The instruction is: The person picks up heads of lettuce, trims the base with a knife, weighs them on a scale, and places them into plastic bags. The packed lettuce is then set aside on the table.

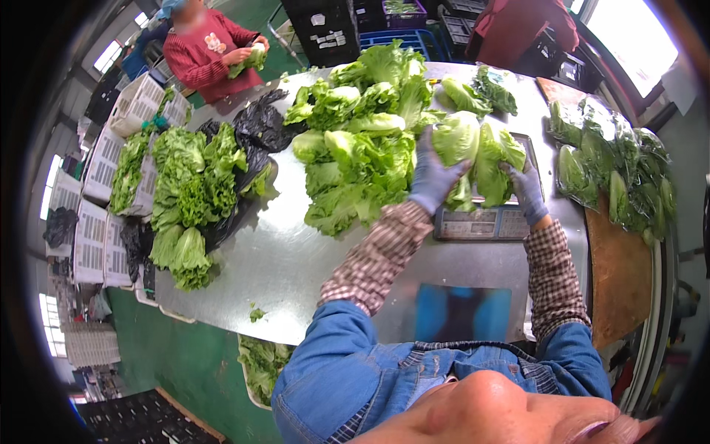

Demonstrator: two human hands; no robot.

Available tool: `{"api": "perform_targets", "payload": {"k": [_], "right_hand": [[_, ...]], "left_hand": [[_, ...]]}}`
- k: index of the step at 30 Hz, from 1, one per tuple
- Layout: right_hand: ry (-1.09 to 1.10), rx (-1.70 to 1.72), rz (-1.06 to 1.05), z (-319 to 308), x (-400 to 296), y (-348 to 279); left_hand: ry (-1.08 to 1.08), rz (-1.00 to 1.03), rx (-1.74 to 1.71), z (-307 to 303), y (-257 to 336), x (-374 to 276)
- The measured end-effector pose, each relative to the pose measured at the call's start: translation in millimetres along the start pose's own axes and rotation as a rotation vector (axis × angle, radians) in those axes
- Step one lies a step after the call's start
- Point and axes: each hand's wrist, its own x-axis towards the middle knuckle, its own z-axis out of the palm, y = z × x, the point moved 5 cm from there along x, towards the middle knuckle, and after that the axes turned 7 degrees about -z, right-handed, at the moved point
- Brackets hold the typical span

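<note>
Two heads of green lettuce are side by side over a flat scale point(468, 223) whose front panel bears writing. My left hand point(435, 175), in a pale purple glove, grips the left lettuce head point(456, 136), thumb and fingers spread around its side. Gloved the same way, my right hand point(527, 188) holds the right lettuce head point(495, 161) by its outer side. Whether the heads rest on the scale or are lifted a little is hard to tell. A large pile of loose lettuce point(360, 166) lies just left of my left hand.
The metal table point(249, 299) carries more lettuce point(183, 188) by black plastic bags point(260, 125). Bagged greens point(604, 161) cover part of a brown board point(618, 277) at right. White crates point(91, 238) line the left. A co-worker point(208, 61) holds lettuce across the table; another person point(518, 33) stands behind.
</note>
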Motion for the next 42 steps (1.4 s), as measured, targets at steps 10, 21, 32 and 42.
{"api": "perform_targets", "payload": {"k": [10, 21, 32, 42], "right_hand": [[0.295, -1.287, -0.533, -65, -57, -24], [-0.779, -1.207, -0.13, -8, -306, 97], [-0.182, -0.844, -0.654, 20, -110, 10], [0.209, -0.367, 0.24, -92, 68, 113]], "left_hand": [[0.196, 0.39, 0.621, -3, -99, 36], [-0.252, 0.367, 1.502, -166, -135, 10], [0.008, 0.395, 0.815, -30, -32, 46], [-0.083, -0.149, 0.926, 121, -76, 64]]}}
